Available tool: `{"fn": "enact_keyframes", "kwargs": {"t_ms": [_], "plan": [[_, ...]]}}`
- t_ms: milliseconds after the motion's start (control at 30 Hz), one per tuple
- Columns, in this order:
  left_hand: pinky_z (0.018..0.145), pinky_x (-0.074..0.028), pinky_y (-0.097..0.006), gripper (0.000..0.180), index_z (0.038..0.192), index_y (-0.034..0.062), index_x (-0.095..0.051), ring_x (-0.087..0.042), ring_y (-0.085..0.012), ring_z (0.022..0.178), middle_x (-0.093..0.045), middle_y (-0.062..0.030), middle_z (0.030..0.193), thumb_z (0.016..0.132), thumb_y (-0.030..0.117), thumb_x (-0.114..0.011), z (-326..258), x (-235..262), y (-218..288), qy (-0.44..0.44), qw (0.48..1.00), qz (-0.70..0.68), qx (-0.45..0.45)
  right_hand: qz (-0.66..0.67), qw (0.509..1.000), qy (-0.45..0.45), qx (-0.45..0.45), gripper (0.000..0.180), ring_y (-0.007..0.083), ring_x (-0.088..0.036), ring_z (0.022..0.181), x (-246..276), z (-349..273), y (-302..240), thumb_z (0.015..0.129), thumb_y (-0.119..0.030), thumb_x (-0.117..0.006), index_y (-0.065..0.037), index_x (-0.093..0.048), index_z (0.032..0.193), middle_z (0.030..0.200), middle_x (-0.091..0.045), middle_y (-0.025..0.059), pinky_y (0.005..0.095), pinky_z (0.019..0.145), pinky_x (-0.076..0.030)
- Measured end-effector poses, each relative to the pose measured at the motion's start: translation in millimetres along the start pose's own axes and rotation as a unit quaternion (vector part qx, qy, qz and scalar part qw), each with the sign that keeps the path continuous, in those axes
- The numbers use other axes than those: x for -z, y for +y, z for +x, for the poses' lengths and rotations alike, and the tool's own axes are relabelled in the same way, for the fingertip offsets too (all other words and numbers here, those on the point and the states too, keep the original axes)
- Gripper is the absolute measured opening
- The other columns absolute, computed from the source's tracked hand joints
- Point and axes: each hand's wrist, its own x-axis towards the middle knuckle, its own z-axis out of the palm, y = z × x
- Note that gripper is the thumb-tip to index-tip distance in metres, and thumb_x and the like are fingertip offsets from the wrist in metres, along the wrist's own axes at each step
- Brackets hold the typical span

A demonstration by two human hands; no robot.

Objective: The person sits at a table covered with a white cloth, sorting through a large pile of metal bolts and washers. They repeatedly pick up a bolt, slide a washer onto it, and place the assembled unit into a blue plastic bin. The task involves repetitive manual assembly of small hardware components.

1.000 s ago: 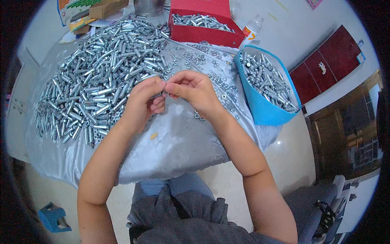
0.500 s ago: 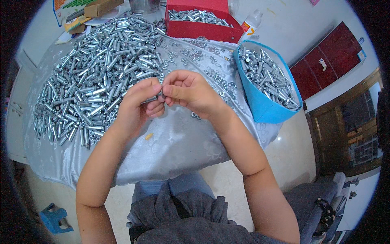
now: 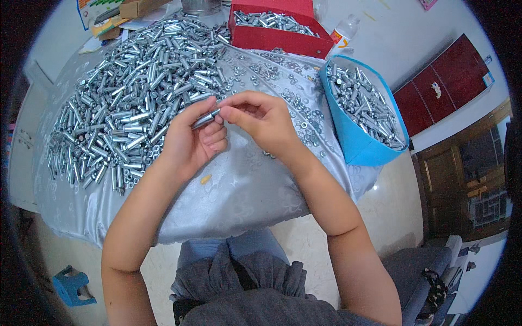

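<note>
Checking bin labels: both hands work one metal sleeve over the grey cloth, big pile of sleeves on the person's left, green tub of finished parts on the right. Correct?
One slip: the tub on the person's right is blue, not green, as the head view shows. The rest holds: left hand and right hand meet on one metal sleeve over the grey cloth, with the pile of sleeves on the left.

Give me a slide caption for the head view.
Both hands, left and right, hold one metal sleeve beside a heap of sleeves.

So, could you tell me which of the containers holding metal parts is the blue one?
The blue bin at the table's right edge, nearest the right hand; the other, farther back, is a red box.
</note>
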Motion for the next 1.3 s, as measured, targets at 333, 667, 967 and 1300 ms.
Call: {"fn": "enact_keyframes", "kwargs": {"t_ms": [333,667,967,1300], "plan": [[0.046,-0.030,-0.021,0.037,0.076,0.0085,-0.047,-0.033,-0.0069,0.049,-0.036,0.0029,0.058,0.086,0.044,-0.045,-4.0,-10.9,-10.6,0.019,0.985,0.171,-0.028,0.079,0.994,-0.045,-0.058,0.013,0.0088,-0.057,0.066,3.2,1.5,1.6,0.078,-0.006,-0.060,0.004,-0.060,0.086,0.075,-0.061,0.0057,0.0208,0.059,-0.045],[0.044,-0.025,-0.020,0.031,0.079,0.0090,-0.048,-0.029,-0.0057,0.047,-0.033,0.0049,0.057,0.087,0.039,-0.045,3.7,-0.8,-11.0,-0.002,0.964,0.239,-0.113,0.039,0.999,-0.031,0.009,0.016,0.0100,-0.057,0.075,3.9,2.7,4.3,0.077,-0.005,-0.059,0.003,-0.060,0.092,0.082,-0.061,0.0058,0.0220,0.066,-0.046],[0.046,-0.027,-0.021,0.023,0.075,0.0077,-0.046,-0.031,-0.0061,0.048,-0.035,0.0035,0.058,0.085,0.028,-0.050,-0.1,-5.4,-10.3,0.000,0.972,0.217,-0.092,-0.068,0.995,0.077,0.013,0.015,0.0093,-0.056,0.071,27.2,10.7,2.0,0.078,-0.010,-0.059,0.000,-0.063,0.088,0.079,-0.063,0.0051,0.0238,0.064,-0.046],[0.049,-0.029,-0.024,0.027,0.063,0.0071,-0.044,-0.035,-0.0100,0.049,-0.038,-0.0004,0.053,0.082,0.027,-0.046,0.1,-0.8,-6.5,-0.002,0.953,0.281,-0.112,-0.452,0.857,0.233,-0.084,0.020,0.0309,-0.059,0.080,102.9,8.9,16.6,0.075,-0.008,-0.052,0.002,-0.061,0.089,0.086,-0.060,0.0203,0.0359,0.073,-0.045]]}}
